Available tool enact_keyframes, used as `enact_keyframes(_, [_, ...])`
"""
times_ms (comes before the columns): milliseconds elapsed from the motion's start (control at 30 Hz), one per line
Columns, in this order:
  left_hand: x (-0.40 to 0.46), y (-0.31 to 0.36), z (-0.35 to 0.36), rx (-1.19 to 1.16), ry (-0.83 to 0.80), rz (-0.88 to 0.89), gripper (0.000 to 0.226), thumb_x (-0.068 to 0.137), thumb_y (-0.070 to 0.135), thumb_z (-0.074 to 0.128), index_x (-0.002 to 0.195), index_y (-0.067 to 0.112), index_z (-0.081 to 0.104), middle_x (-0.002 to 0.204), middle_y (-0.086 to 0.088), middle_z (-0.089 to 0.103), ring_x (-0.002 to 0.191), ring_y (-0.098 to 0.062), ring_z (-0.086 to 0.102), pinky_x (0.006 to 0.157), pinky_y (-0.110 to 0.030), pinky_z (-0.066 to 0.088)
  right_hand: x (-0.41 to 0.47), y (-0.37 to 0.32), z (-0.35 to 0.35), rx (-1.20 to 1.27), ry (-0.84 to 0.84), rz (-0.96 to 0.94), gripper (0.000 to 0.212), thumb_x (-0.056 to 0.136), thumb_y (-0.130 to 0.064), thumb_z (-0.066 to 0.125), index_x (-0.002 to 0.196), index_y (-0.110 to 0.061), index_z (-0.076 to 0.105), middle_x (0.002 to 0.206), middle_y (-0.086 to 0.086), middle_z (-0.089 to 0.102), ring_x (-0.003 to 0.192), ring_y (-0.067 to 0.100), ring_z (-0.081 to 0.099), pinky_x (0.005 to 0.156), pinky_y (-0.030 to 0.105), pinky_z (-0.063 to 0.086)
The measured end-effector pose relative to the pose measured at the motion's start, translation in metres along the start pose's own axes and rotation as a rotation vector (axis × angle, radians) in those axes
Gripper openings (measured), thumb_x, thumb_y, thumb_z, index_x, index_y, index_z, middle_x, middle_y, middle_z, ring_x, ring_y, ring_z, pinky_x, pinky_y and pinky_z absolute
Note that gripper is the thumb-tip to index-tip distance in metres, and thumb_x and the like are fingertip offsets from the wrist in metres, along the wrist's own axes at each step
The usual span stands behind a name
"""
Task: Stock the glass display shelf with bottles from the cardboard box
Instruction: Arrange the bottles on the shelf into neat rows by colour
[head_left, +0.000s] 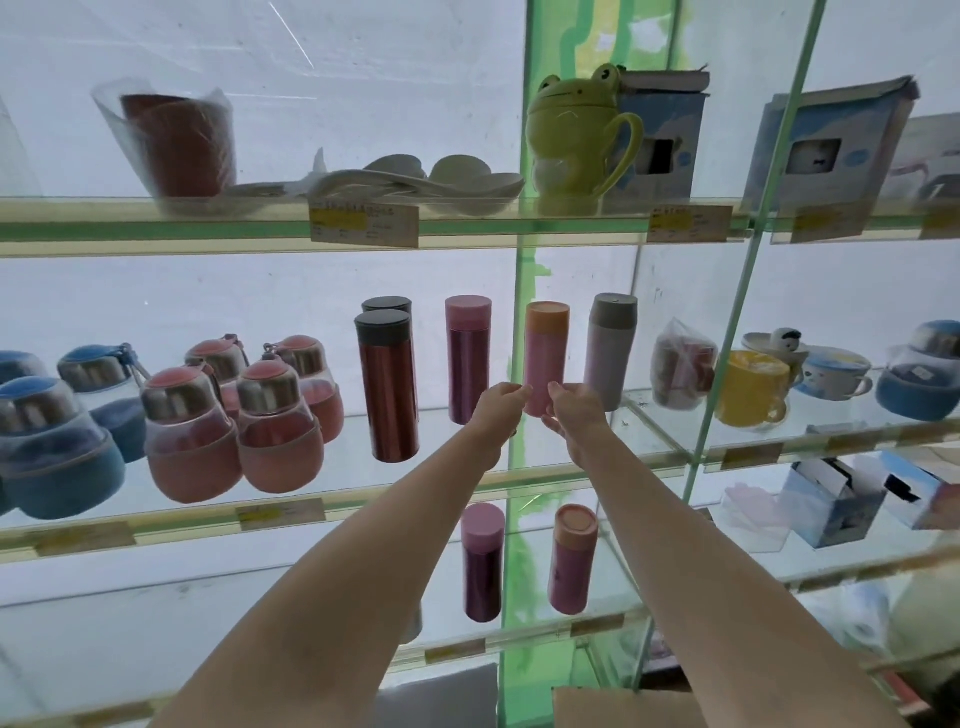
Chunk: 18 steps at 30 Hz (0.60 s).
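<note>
- Pink bottle (544, 358) with the orange cap stands upright on the middle glass shelf (644, 431), long axis vertical, between the magenta bottle (466, 358) and the grey-capped lilac bottle (609, 351).
- Both hands are at its base: left hand (500, 410) on its left side, right hand (576, 415) on its right, each about equally near.
- Left fingers curl in against the bottle's lower wall; right fingers (558, 391) wrap toward it too. It reads as a two-handed hold, though whether the base is already on the glass I can't tell.
- Next move, I'd judge: settle it straight down, then let go sideways.
- Red bottle (387, 384) stands further left; the cardboard box (623, 709) corner shows below.
</note>
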<state>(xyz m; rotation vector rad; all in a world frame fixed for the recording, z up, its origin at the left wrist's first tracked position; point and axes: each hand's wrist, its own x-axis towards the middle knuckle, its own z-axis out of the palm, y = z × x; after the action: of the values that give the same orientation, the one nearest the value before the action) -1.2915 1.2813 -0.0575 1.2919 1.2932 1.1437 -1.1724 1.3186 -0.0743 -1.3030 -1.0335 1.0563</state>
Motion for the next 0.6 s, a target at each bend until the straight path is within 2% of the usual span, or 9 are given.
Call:
enact_keyframes(33, [-0.005,0.002,-0.003,-0.012,0.014,0.007,0.034,0.102,0.028,0.052,0.128,0.007,0.059,0.12,-0.009,0.062,0.106,-0.022,0.057,0.085,-0.033,0.046,-0.005,-0.003,0.001,0.0,0.005,-0.022,0.025,0.101,-0.021,0.055,0.119,-0.006,0.06,0.111,0.012,0.068,0.103,0.028,0.068,0.095,0.044,0.056])
enact_keyframes(100, [-0.017,0.003,-0.011,-0.032,0.035,0.025,0.024,0.101,0.024,0.052,0.117,0.009,0.061,0.11,-0.009,0.061,0.097,-0.021,0.056,0.078,-0.031,0.045,-0.019,-0.007,0.005,-0.006,0.006,-0.06,0.01,0.1,-0.019,0.057,0.101,-0.011,0.063,0.099,0.01,0.067,0.098,0.027,0.068,0.094,0.046,0.057])
enact_keyframes(167, [-0.031,0.003,-0.021,-0.056,0.059,0.04,0.015,0.101,0.021,0.051,0.108,0.013,0.061,0.107,-0.01,0.062,0.095,-0.022,0.056,0.079,-0.032,0.046,-0.034,-0.009,0.009,-0.011,0.007,-0.091,0.012,0.099,-0.018,0.057,0.089,-0.015,0.063,0.092,0.01,0.066,0.095,0.029,0.067,0.093,0.048,0.057])
enact_keyframes(267, [-0.056,0.001,-0.037,-0.098,0.1,0.047,0.014,0.101,0.019,0.049,0.107,0.015,0.061,0.106,-0.009,0.065,0.097,-0.022,0.06,0.09,-0.038,0.049,-0.06,-0.008,0.016,-0.051,0.044,-0.134,0.02,0.098,-0.024,0.058,0.104,-0.007,0.066,0.101,0.011,0.07,0.098,0.029,0.068,0.091,0.047,0.058])
enact_keyframes(400, [-0.099,-0.004,-0.065,-0.15,0.089,0.004,0.015,0.101,0.019,0.048,0.105,0.016,0.062,0.108,-0.01,0.068,0.099,-0.026,0.064,0.098,-0.045,0.049,-0.103,-0.003,0.035,0.064,0.078,-0.133,0.018,0.098,-0.022,0.058,0.105,-0.006,0.065,0.09,0.005,0.067,0.087,0.023,0.067,0.077,0.037,0.06])
enact_keyframes(500, [-0.129,-0.018,-0.088,-0.109,0.09,-0.02,0.021,0.102,0.021,0.048,0.115,0.011,0.062,0.111,-0.012,0.07,0.099,-0.027,0.067,0.095,-0.043,0.051,-0.139,0.006,0.053,0.26,0.063,-0.069,0.014,0.1,-0.018,0.055,0.099,-0.007,0.063,0.092,0.008,0.067,0.083,0.024,0.069,0.073,0.035,0.059])
enact_keyframes(600, [-0.155,-0.04,-0.101,-0.074,0.112,-0.042,0.02,0.102,0.021,0.049,0.114,0.01,0.06,0.105,-0.012,0.07,0.09,-0.024,0.064,0.085,-0.038,0.05,-0.174,0.03,0.067,0.268,0.07,-0.031,0.012,0.099,-0.015,0.055,0.101,-0.006,0.063,0.093,0.011,0.068,0.081,0.026,0.07,0.072,0.035,0.059])
